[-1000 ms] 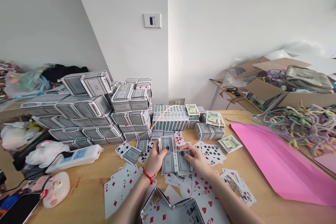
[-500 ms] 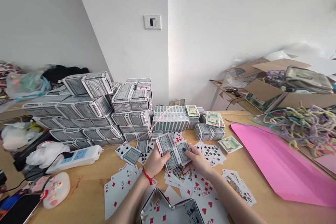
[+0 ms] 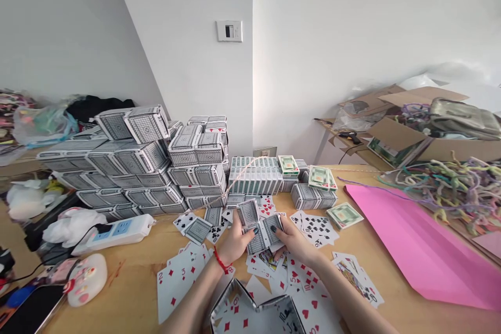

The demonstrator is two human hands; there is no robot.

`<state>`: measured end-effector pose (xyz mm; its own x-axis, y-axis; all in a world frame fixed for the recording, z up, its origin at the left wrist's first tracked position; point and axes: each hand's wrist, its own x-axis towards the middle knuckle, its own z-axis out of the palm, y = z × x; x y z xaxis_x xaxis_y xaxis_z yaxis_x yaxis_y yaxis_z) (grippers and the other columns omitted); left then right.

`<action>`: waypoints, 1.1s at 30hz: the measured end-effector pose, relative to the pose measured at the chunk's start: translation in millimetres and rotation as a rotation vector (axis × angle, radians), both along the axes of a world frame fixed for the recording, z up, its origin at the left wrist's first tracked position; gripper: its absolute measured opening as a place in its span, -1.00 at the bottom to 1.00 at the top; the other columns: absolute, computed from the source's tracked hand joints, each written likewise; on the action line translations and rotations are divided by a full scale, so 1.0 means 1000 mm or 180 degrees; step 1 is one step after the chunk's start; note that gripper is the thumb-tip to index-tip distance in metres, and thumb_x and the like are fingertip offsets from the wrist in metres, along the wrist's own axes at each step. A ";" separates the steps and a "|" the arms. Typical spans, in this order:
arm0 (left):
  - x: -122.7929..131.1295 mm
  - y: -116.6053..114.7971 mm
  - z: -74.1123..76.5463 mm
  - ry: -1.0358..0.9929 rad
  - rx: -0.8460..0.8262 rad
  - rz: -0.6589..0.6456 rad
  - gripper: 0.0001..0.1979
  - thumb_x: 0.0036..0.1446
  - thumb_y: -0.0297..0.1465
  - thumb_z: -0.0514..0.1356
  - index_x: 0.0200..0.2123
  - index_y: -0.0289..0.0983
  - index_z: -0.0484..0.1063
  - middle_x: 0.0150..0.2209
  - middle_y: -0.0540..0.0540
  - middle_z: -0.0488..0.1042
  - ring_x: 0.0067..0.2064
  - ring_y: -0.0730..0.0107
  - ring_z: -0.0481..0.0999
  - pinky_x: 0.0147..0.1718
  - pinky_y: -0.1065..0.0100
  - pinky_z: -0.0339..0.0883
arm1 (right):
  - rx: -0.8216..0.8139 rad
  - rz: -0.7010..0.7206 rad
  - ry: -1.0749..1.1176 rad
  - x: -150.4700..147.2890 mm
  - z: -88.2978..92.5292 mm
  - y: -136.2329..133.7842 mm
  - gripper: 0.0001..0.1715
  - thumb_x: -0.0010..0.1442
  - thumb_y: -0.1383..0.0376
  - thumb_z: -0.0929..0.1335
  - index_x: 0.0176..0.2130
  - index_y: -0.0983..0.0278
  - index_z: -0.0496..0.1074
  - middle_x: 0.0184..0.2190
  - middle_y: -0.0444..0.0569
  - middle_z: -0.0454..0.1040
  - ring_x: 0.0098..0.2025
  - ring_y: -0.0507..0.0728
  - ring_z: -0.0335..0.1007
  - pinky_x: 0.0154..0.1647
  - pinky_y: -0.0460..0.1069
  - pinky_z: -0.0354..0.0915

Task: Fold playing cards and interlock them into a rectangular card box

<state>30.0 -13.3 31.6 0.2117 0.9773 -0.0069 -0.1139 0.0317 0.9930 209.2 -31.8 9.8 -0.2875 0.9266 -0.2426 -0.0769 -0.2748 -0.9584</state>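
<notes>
Between my two hands is a piece of folded playing cards (image 3: 256,243) with grey patterned backs, its panels bent at angles. My left hand (image 3: 234,244) grips its left side, thumb pressed on the face, a red cord round the wrist. On the right side my right hand (image 3: 293,239) pinches another panel, with its thumb on top and the fingers mostly hidden beneath. Loose face-up playing cards (image 3: 309,275) lie under and around both hands. Close to me, between my forearms, stands an open angular frame made of cards (image 3: 256,307).
Stacked blocks of folded cards (image 3: 136,159) rise at the back left, near a white power strip (image 3: 117,233). Green card boxes (image 3: 344,215) and a pink sheet (image 3: 407,250) lie to the right. Beyond them are tangled yarn (image 3: 454,188) and a cardboard box (image 3: 446,148).
The left panel of the folded cards has tilted more upright, and the piece is bent more sharply. Both hands keep their hold, almost in place. The view has shifted slightly.
</notes>
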 end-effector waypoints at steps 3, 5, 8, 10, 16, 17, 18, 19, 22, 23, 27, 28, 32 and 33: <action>0.000 -0.001 -0.001 0.0015 0.0071 -0.0231 -0.38 -0.11 -0.49 0.20 0.06 -0.19 0.10 0.05 -0.16 0.34 0.07 0.21 0.31 0.04 0.25 0.11 | -0.0007 0.0050 0.0080 0.000 0.000 -0.001 -0.72 0.03 0.14 0.32 -0.24 0.15 0.20 -0.44 -0.15 0.37 -0.46 0.10 0.38 -0.56 0.01 0.38; 0.000 -0.002 -0.002 0.0023 0.0123 -0.0184 -0.39 -0.09 -0.47 0.20 0.07 -0.17 0.10 0.06 -0.14 0.33 0.06 0.21 0.31 0.03 0.25 0.12 | -0.0020 0.0096 0.0144 0.001 0.001 -0.001 -0.69 0.04 0.14 0.32 -0.21 0.15 0.20 -0.44 -0.16 0.37 -0.49 0.08 0.37 -0.54 0.02 0.38; 0.000 -0.003 -0.004 -0.0139 0.0116 -0.0159 -0.43 -0.07 -0.45 0.17 0.06 -0.15 0.15 0.00 -0.11 0.38 0.03 0.20 0.34 0.00 0.26 0.15 | -0.0058 0.0046 0.0264 0.004 0.002 -0.001 -0.67 0.05 0.14 0.32 -0.17 0.16 0.20 -0.49 -0.19 0.35 -0.56 0.04 0.33 -0.57 -0.02 0.33; -0.003 -0.002 -0.005 -0.0526 0.0007 -0.0196 -0.45 -0.06 -0.43 0.14 0.07 -0.15 0.17 -0.03 -0.09 0.41 -0.01 0.19 0.37 -0.04 0.25 0.18 | -0.0063 -0.0065 0.0335 0.007 0.003 0.000 -0.66 0.03 0.17 0.34 -0.17 0.17 0.23 -0.50 -0.20 0.34 -0.58 0.01 0.30 -0.60 -0.08 0.27; -0.021 0.011 -0.005 -0.1182 -0.0367 -0.0407 -0.51 -0.11 -0.41 0.10 -0.02 -0.20 0.29 -0.23 -0.11 0.49 -0.19 0.16 0.46 -0.17 0.19 0.26 | -0.0039 -0.0096 0.0576 0.013 0.001 0.002 -0.64 -0.09 0.23 0.40 -0.24 0.24 0.32 -0.50 -0.20 0.35 -0.60 -0.04 0.27 -0.61 -0.13 0.17; -0.024 0.012 -0.004 -0.1025 -0.0326 -0.0507 -0.57 -0.15 -0.43 0.10 -0.11 -0.22 0.37 -0.29 -0.10 0.50 -0.21 0.16 0.46 -0.18 0.19 0.26 | -0.0093 -0.0139 0.0568 0.013 0.000 0.003 -0.63 -0.11 0.23 0.40 -0.24 0.24 0.32 -0.51 -0.19 0.35 -0.60 -0.03 0.28 -0.61 -0.13 0.17; -0.025 0.013 -0.003 -0.0813 -0.0275 -0.0610 -0.64 -0.17 -0.45 0.11 -0.20 -0.24 0.42 -0.32 -0.10 0.50 -0.22 0.16 0.45 -0.18 0.19 0.26 | -0.0138 -0.0213 0.0549 0.014 -0.001 0.003 -0.62 -0.12 0.23 0.39 -0.24 0.25 0.32 -0.52 -0.19 0.36 -0.59 -0.02 0.29 -0.60 -0.13 0.17; -0.027 0.013 -0.003 -0.0575 -0.0209 -0.0706 -0.69 -0.18 -0.47 0.11 -0.28 -0.25 0.45 -0.33 -0.10 0.50 -0.22 0.16 0.45 -0.17 0.21 0.25 | -0.0168 -0.0297 0.0518 0.014 -0.002 0.004 -0.62 -0.12 0.22 0.39 -0.24 0.25 0.33 -0.53 -0.18 0.37 -0.59 -0.01 0.30 -0.60 -0.12 0.18; -0.027 0.015 -0.003 0.0089 -0.0056 -0.0838 -0.78 -0.15 -0.49 0.14 -0.37 -0.26 0.50 -0.31 -0.11 0.52 -0.18 0.18 0.43 -0.13 0.25 0.22 | -0.0184 -0.0477 0.0405 0.015 -0.003 0.005 -0.63 -0.11 0.19 0.37 -0.26 0.26 0.33 -0.56 -0.18 0.37 -0.61 0.00 0.29 -0.61 -0.12 0.17; -0.027 0.016 -0.004 0.0239 -0.0022 -0.0797 -0.80 -0.15 -0.48 0.16 -0.38 -0.25 0.52 -0.30 -0.11 0.52 -0.18 0.18 0.43 -0.13 0.26 0.22 | -0.0172 -0.0512 0.0375 0.015 -0.003 0.005 -0.63 -0.11 0.18 0.37 -0.26 0.26 0.33 -0.56 -0.17 0.38 -0.61 0.00 0.29 -0.61 -0.12 0.16; -0.025 0.020 -0.012 0.0478 0.0024 -0.0557 -0.88 -0.16 -0.40 0.26 -0.44 -0.23 0.53 -0.33 -0.10 0.53 -0.20 0.19 0.44 -0.13 0.26 0.23 | -0.0169 -0.0602 0.0337 0.016 0.000 0.005 -0.63 -0.11 0.14 0.37 -0.28 0.26 0.33 -0.59 -0.19 0.36 -0.65 -0.01 0.23 -0.67 -0.13 0.10; -0.025 0.021 -0.013 0.0486 0.0014 -0.0534 -0.87 -0.16 -0.38 0.26 -0.44 -0.24 0.53 -0.34 -0.10 0.53 -0.21 0.19 0.44 -0.13 0.26 0.23 | -0.0188 -0.0609 0.0367 0.016 0.001 0.005 -0.63 -0.11 0.14 0.38 -0.28 0.26 0.33 -0.60 -0.20 0.35 -0.66 -0.03 0.21 -0.68 -0.14 0.08; -0.025 0.022 -0.014 0.0507 -0.0023 -0.0538 -0.85 -0.12 -0.35 0.25 -0.41 -0.24 0.53 -0.34 -0.11 0.53 -0.22 0.21 0.44 -0.14 0.27 0.23 | -0.0256 -0.0615 0.0491 0.015 0.002 0.005 -0.59 -0.13 0.14 0.40 -0.26 0.27 0.32 -0.58 -0.20 0.35 -0.66 -0.05 0.19 -0.68 -0.15 0.08; -0.025 0.022 -0.013 0.0514 -0.0012 -0.0556 -0.86 -0.11 -0.35 0.24 -0.41 -0.24 0.52 -0.33 -0.11 0.53 -0.22 0.21 0.44 -0.14 0.27 0.23 | -0.0251 -0.0612 0.0506 0.015 0.002 0.005 -0.58 -0.13 0.14 0.40 -0.25 0.27 0.32 -0.56 -0.19 0.36 -0.66 -0.05 0.19 -0.68 -0.15 0.08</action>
